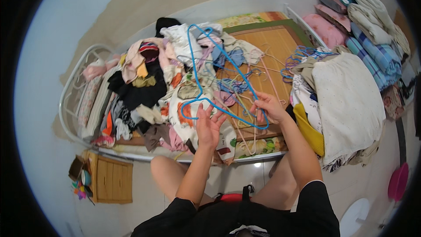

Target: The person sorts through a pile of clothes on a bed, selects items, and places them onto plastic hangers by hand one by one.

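A blue clothes hanger (237, 64) is held up in front of me, tilted, with its hook toward my body. The fingers of my right hand (269, 107) are closed on its lower right end. My left hand (208, 128) is raised palm up beside the hook, fingers apart; it may brush the wire but does not grip it. Below the hanger lies a heap of mixed clothes (139, 88), white, black and pink. Several loose hangers (239, 87), blue, pink and pale, lie tangled on the wooden mat (263, 39).
The bed has a white metal frame (66, 105). To the right, a pile of clothes lies under a white cloth (346, 96), with more blue hangers (302, 59) beside it. Folded bedding (377, 52) is stacked at far right. A wooden cabinet (112, 177) stands at lower left.
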`<state>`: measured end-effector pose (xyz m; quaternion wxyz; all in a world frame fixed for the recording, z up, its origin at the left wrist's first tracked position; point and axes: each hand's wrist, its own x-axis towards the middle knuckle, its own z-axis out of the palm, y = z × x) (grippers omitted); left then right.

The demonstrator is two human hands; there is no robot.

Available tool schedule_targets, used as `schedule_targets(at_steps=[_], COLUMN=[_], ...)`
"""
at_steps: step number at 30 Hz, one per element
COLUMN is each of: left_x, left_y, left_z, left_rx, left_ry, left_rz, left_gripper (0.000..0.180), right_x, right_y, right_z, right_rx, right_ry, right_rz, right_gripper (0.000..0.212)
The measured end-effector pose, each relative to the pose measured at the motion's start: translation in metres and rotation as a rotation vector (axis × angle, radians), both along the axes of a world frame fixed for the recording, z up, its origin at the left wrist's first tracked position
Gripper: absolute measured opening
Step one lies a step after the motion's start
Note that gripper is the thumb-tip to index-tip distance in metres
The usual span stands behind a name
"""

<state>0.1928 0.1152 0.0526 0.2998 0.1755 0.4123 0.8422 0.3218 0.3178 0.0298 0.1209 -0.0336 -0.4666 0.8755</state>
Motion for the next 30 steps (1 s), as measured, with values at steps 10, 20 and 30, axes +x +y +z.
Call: schedule_targets(at_steps=[10,20,30], left_x=[0.015,0.048,0.057], left_y=[-0.095,-0.081,-0.09], left_z=[0.026,-0.003,0.0], left_rx=[-0.001,-0.378,-0.031], left_ry=[0.2,0.72,0.286], left_rz=[0.198,0.024,-0.141], left_gripper=[0.049,0.04,0.04], right_x=[0.0,0.034,0.027], right_y=[-0.113,-0.234,-0.267], right_z=[0.018,-0.035,-0.036], right_rx=[0.899,-0.341,-0.047], right_ry=[-0.139,-0.158,-0.18], right_rz=[-0.146,0.159,-0.015], right_gripper=[0.065,0.053,0.07])
